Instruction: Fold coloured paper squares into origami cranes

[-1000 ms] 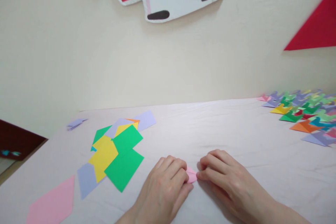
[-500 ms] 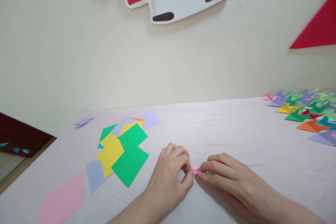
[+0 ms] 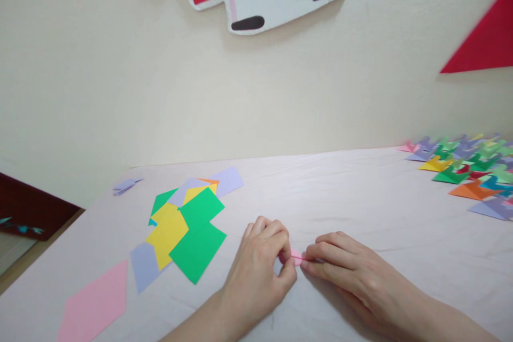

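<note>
A small folded pink paper lies on the white-covered table near its front edge. My left hand pinches its left end with thumb and curled fingers. My right hand presses its fingertips together on the right end. Most of the pink piece is hidden between the two hands.
Loose flat sheets in green, yellow, lilac and orange lie left of my hands, with a pink sheet nearer the front left. A small folded lilac piece sits at the far left edge. Several folded coloured paper pieces crowd the far right. A cream wall with paper cut-outs rises behind.
The pink paper has been folded narrower, so less of it shows. My left hand lifted from lying flat into a pinch. The view shifted slightly left.
</note>
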### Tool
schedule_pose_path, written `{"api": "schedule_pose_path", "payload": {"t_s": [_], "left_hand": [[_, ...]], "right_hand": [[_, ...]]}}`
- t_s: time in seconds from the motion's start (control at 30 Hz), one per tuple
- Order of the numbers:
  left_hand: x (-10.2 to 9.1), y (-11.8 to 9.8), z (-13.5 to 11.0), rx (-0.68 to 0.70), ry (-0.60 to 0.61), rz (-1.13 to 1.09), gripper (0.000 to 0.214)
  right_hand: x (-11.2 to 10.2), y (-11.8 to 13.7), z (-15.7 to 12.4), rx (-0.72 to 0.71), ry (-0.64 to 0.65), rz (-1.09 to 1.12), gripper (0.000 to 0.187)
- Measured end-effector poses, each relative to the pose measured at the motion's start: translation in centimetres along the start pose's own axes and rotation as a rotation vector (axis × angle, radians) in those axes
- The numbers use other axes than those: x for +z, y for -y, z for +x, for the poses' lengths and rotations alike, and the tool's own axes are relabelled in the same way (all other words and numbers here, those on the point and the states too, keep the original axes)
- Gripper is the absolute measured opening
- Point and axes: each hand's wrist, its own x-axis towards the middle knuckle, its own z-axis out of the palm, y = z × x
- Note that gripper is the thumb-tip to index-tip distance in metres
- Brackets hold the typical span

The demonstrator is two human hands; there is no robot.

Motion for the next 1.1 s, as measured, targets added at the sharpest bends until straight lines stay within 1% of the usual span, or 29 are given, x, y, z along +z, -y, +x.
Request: {"api": "schedule_pose_path", "payload": {"t_s": [0.23, 0.37, 0.57, 0.7, 0.9, 1.0, 1.1], "left_hand": [[0.1, 0.0, -0.1, 0.014, 0.015, 0.049, 0.019], [0.1, -0.3, 0.1, -0.004, 0.021, 0.06, 0.02], [0.4, -0.2, -0.1, -0.029, 0.004, 0.043, 0.017], [0.5, -0.1, -0.4, -0.03, 0.008, 0.029, 0.018], [0.2, -0.1, -0.5, -0.063, 0.042, 0.014, 0.019], [0.2, -0.1, -0.5, -0.08, 0.04, 0.009, 0.018], [0.3, -0.2, -0.6, -0.097, 0.023, 0.003, 0.019]], "right_hand": [[0.3, -0.1, 0.1, -0.025, -0.014, -0.107, 0.031], [0.3, 0.0, 0.0, -0.046, -0.025, -0.161, 0.029], [0.2, 0.3, 0.1, -0.056, 0.051, -0.177, 0.03], [0.3, 0.3, 0.1, -0.067, 0.029, -0.182, 0.033], [0.0, 0.3, 0.2, 0.022, -0.017, -0.146, 0.028], [-0.2, 0.4, -0.1, 0.087, -0.024, -0.125, 0.03], [-0.4, 0.5, -0.8, 0.139, -0.057, -0.123, 0.033]]}}
